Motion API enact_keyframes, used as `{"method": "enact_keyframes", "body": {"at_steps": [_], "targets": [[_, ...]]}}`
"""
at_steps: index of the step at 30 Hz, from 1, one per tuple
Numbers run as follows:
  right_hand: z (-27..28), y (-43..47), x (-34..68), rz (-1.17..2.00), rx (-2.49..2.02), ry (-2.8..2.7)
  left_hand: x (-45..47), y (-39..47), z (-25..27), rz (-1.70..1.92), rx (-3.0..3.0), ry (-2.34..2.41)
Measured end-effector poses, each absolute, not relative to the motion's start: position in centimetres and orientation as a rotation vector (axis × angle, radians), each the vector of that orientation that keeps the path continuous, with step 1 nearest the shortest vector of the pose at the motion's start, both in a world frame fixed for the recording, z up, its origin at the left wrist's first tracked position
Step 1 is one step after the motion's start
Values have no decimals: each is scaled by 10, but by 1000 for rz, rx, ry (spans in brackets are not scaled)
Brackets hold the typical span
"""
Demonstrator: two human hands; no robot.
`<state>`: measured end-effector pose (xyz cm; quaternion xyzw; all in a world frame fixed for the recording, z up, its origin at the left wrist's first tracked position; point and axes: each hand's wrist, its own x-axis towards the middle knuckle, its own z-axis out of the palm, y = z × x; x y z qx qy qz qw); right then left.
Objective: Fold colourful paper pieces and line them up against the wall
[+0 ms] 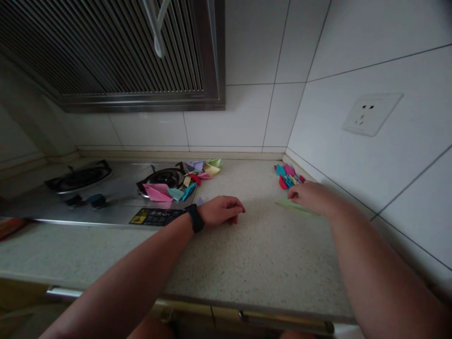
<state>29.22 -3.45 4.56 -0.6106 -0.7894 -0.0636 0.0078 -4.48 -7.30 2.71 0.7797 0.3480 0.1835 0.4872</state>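
My left hand (223,210), with a dark band on its wrist, rests over the counter with its fingers curled together and nothing visible in them. Close by its wrist a bit of lilac paper (200,201) shows. My right hand (312,195) is at the right wall, fingertips pinched at the near edge of a small pile of colourful pieces (290,176); what they hold, if anything, is hidden. Under that hand lies a pale green folded paper (293,205). Left of centre, several folded paper pieces, among them a pink one (157,192) and a teal one (175,194), lie around a burner.
A steel gas stove (116,197) with two burners fills the left of the counter (254,263). Above it hangs a range hood (141,56) with a white looped object. A socket (372,114) is on the right tiled wall. Drawer handles run below the counter's front edge.
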Motion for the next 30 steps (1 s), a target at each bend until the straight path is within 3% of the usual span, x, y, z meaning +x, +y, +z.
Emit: {"method": "enact_keyframes", "body": {"at_steps": [7,11,17,30], "targets": [[57,-30,284,-445,-1345,-2309,-51,-78,45,458,2497,887],[57,-31,275,-429,-1257,-2265,-81,-66,59,559,2761,1277],[47,-30,261,-305,-1188,-2311,-146,-39,66,456,2529,2003],[40,-34,242,-131,-1098,-2353,-165,-27,58,327,2348,2100]]}}
